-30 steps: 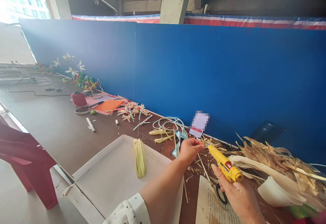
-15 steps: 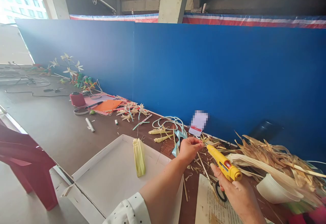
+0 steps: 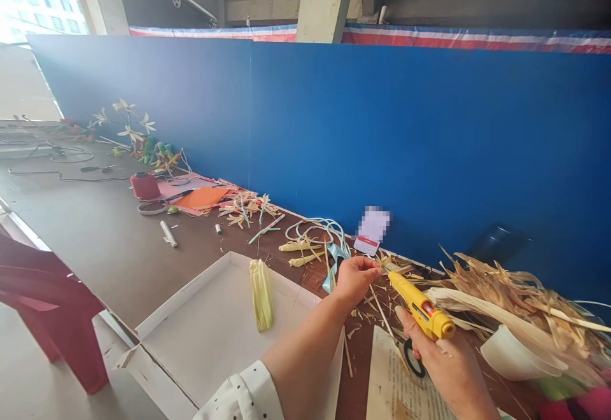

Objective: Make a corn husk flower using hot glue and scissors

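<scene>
In my right hand (image 3: 442,359) is a yellow glue gun (image 3: 420,305), its nozzle angled up and left. My left hand (image 3: 357,280) is closed in a pinch right at the nozzle's tip; what its fingers hold is too small to make out. Below the glue gun lie black-handled scissors (image 3: 414,359), partly over a printed sheet (image 3: 398,385). A pale green corn husk (image 3: 261,296) rests in the shallow white box (image 3: 191,343) to the left of my left forearm. Light blue ribbon (image 3: 333,267) lies just beyond my left hand.
Dried corn husks (image 3: 515,286) and a white cup (image 3: 520,353) crowd the right side. A blue partition (image 3: 382,127) runs along the table's back. Husk flowers (image 3: 245,207), orange paper (image 3: 203,198) and a red spool (image 3: 145,186) lie further left. A red plastic chair (image 3: 52,305) stands at the left.
Almost nothing differs. Both hands and the glue gun keep their places, with the nozzle still at the left fingertips.
</scene>
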Tool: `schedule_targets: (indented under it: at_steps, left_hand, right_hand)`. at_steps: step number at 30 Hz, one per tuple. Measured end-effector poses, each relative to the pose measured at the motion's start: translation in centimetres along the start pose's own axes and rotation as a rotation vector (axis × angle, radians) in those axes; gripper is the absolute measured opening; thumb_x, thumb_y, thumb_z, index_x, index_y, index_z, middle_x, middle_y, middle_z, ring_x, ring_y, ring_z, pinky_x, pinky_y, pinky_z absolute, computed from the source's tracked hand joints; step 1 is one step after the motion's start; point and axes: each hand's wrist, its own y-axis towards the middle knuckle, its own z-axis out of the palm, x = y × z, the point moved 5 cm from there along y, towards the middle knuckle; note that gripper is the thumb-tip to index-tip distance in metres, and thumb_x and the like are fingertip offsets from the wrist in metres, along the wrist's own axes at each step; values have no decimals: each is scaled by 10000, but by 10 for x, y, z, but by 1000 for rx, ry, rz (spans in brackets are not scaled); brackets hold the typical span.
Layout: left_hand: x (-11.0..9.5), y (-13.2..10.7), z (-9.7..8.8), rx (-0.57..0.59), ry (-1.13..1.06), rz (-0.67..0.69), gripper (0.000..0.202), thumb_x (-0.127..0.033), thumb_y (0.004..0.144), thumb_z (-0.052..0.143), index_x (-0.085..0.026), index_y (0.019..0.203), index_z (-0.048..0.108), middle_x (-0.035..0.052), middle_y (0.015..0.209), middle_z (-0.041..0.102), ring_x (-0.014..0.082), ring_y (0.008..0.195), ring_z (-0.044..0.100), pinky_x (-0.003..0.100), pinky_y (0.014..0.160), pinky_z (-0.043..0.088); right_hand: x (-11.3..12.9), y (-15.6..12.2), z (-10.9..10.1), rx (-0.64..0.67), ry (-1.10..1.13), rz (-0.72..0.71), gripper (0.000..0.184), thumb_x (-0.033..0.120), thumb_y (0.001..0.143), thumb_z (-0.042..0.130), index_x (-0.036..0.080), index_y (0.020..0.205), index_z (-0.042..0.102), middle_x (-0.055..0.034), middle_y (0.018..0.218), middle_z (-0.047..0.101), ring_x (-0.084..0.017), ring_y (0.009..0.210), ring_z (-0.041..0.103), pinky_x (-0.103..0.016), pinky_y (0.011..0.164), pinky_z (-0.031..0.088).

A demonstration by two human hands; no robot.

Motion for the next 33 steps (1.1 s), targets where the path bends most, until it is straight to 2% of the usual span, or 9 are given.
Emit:
schedule_targets:
  at_steps: [3,9,13,18,23,29,33]
  left_hand:
    - [1,1,0,8,-8,6,203,-290,581,723,-133,678,638,-17,597,559,51,521,414,185,500,291]
    - [0,-1,0,1,-3,7,243,-322,559,749,-136,673,642,-9,619,575,65,550,446,196,536,333]
    - [-1,-1,0,11,-2,8,232,-318,566,743,-138,677,648,-9,623,579,69,562,459,198,543,351]
    - [-2,-2,1,20,-5,13,224,-305,573,745,-135,685,651,-6,633,585,69,567,467,196,550,360]
    - [-4,-3,1,20,-4,7,226,-307,573,742,-136,690,653,-6,633,584,70,570,469,193,542,359]
    - [-5,-3,1,11,-8,13,223,-305,569,745,-135,678,650,-7,627,580,68,564,459,191,536,349]
    - [-5,-4,1,15,-10,18,209,-302,581,736,-140,681,650,-7,630,581,69,567,461,191,541,356]
  right_hand:
    - [-4,0,0,13,-5,24,440,585,788,453,231,719,705,-29,517,607,-172,461,571,-257,457,438]
    - [-17,-3,2,7,-66,-105,401,549,791,454,237,791,704,-36,574,623,-183,502,565,-278,509,455]
    - [-18,-4,4,16,-46,-76,378,529,795,463,239,807,704,-42,589,632,-197,530,583,-284,508,457]
    - [-15,-4,6,22,-41,-45,351,521,791,480,247,727,689,-27,571,626,-181,503,578,-267,473,439]
    - [-21,-4,6,-3,-67,-83,347,529,775,482,254,736,691,-8,534,594,-165,456,542,-268,459,426]
    - [-22,-5,6,43,-34,-73,352,540,769,488,258,742,697,4,465,550,-168,426,527,-273,446,425]
    - [-20,-3,3,65,-12,-6,390,540,795,472,240,658,680,-1,438,543,-164,407,526,-266,436,422]
